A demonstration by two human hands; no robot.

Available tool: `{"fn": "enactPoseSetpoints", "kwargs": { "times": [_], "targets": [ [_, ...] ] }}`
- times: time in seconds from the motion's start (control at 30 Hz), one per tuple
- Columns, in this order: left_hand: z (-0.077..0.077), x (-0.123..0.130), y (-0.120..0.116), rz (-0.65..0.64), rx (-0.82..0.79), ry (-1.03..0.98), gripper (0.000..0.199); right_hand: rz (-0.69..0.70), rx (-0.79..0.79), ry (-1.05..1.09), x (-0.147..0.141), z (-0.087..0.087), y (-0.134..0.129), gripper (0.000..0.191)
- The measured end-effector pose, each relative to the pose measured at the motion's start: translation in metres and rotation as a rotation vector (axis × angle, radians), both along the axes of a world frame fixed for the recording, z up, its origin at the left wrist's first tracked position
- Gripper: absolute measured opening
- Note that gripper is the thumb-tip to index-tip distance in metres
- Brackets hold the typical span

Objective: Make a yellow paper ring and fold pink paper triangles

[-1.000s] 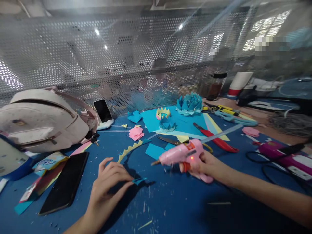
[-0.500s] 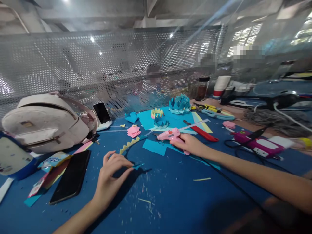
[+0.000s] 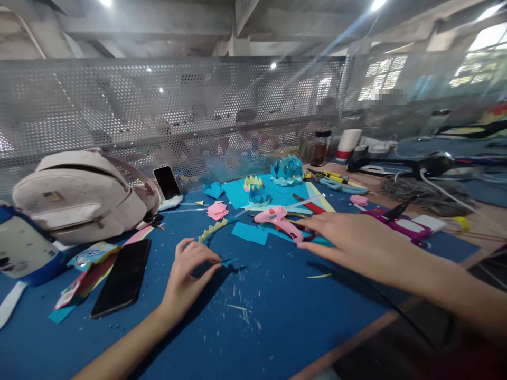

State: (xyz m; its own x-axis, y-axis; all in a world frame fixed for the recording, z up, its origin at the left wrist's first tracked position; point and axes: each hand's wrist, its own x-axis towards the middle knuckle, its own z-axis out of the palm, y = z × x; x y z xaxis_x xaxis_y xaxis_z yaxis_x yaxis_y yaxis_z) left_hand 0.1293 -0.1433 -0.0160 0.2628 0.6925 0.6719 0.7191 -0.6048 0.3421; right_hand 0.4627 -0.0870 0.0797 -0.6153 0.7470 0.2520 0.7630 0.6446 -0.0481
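Note:
My left hand [image 3: 190,272] pinches a small piece of blue paper [image 3: 227,262] between thumb and fingertips, just above the table. My right hand [image 3: 356,245] is open, fingers stretched out, beside the handle of a pink glue gun [image 3: 273,214] that lies on the table; whether the fingertips touch it I cannot tell. Behind my left fingers lies a yellow zigzag paper strip [image 3: 213,229]. Near the gun's nozzle rests a blue paper sheet [image 3: 249,233]. Farther back are a pink paper flower [image 3: 217,210], a yellow zigzag ring [image 3: 253,183] and a large blue paper flower [image 3: 288,170].
To the left are a pale backpack [image 3: 79,198], a black phone [image 3: 122,279] and a propped phone [image 3: 167,182]. Red-handled scissors [image 3: 312,206] lie behind the gun. A purple power strip [image 3: 400,222] sits right, and a perforated metal screen [image 3: 178,121] closes the back.
My right hand has let go of the glue gun, opened and drawn back to the right. The gun now lies on the table. My left hand still pinches the blue paper.

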Motion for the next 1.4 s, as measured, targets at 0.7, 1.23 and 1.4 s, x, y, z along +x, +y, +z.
{"fn": "enactPoseSetpoints", "kwargs": {
  "times": [0.7,1.23,1.4],
  "targets": [
    [0.003,0.004,-0.011,-0.1,0.045,0.107,0.012,0.158,-0.108,-0.149,-0.18,-0.024,0.062,0.035],
    [0.01,-0.001,-0.03,-0.315,-0.1,0.084,0.01,0.633,-0.728,0.263,-0.085,-0.032,0.031,0.037],
    [0.008,-0.004,-0.022,-0.311,-0.182,0.007,0.003,0.603,-0.693,0.426,-0.084,-0.058,0.033,0.01]
  ]
}}
